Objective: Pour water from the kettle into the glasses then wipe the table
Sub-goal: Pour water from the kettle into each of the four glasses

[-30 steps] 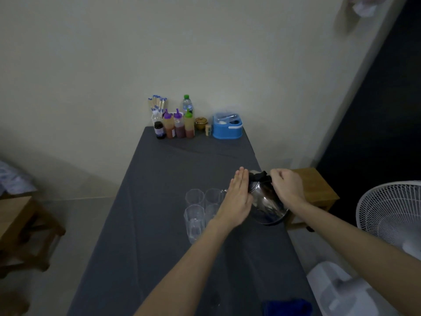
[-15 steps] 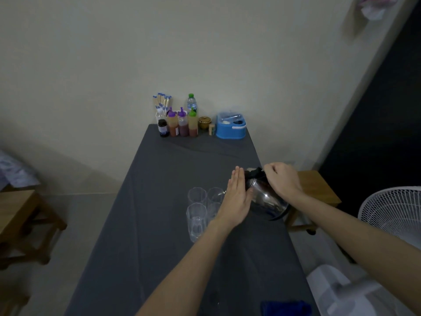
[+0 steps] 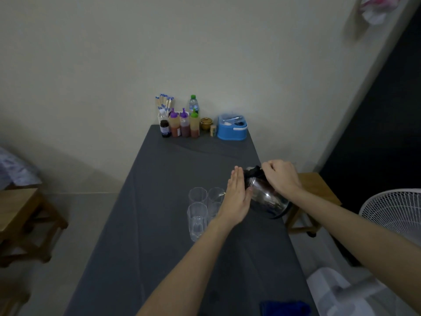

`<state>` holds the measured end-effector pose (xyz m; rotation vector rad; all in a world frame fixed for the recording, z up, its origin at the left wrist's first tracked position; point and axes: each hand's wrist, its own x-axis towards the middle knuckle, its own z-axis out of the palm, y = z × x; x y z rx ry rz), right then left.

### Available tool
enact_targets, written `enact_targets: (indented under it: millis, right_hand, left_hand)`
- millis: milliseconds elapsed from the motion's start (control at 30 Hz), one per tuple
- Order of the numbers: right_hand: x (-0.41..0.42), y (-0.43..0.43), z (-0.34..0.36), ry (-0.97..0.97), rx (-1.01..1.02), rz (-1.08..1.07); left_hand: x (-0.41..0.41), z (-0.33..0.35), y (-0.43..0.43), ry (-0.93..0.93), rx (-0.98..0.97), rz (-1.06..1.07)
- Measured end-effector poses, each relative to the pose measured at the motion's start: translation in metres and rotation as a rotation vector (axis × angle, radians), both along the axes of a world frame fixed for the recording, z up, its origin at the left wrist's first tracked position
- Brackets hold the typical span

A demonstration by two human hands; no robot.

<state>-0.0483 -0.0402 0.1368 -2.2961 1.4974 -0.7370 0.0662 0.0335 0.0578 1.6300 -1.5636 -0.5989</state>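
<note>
Our right hand (image 3: pixel 281 179) is curled tight around the dark handle at the top of the kettle (image 3: pixel 265 196). We hold the shiny kettle up off the table (image 3: pixel 159 213) and tip it toward the glasses (image 3: pixel 206 209). Our left hand (image 3: pixel 237 199) is flat, with the fingers straight and close together. Its palm is pressed against the kettle's side, on the side near the glasses.

The kettle is our landmark. Just to its left stand the glasses, close together in a little bunch. We can see three well. A fourth one hides partly behind our left hand. The kettle's spout points at the far right glass, and a thin bit of water shows there at its rim. The near left glass (image 3: pixel 197 221) has a little water at the bottom.

Far past the kettle, at the wall end of the table, sits a blue box (image 3: pixel 232 127). Left of the box are a small brown pot (image 3: pixel 206 123), sauce bottles (image 3: pixel 184 124) with purple and green tops, and a water bottle (image 3: pixel 193 104).

On our side of the kettle, at the near edge of the table, lies a blue cloth (image 3: pixel 284 307). To the right of the kettle, off the table, are a wooden stool (image 3: pixel 319 190) and a white fan (image 3: pixel 394 208).
</note>
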Motion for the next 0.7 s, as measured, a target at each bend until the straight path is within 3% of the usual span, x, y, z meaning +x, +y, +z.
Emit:
enact_targets:
  millis: [700]
  right_hand:
    - [0.0043,-0.0041,0.0067,0.028,-0.01,0.004]
  left_hand:
    - [0.0024,0.0046,0.0008,0.005,-0.013,0.009]
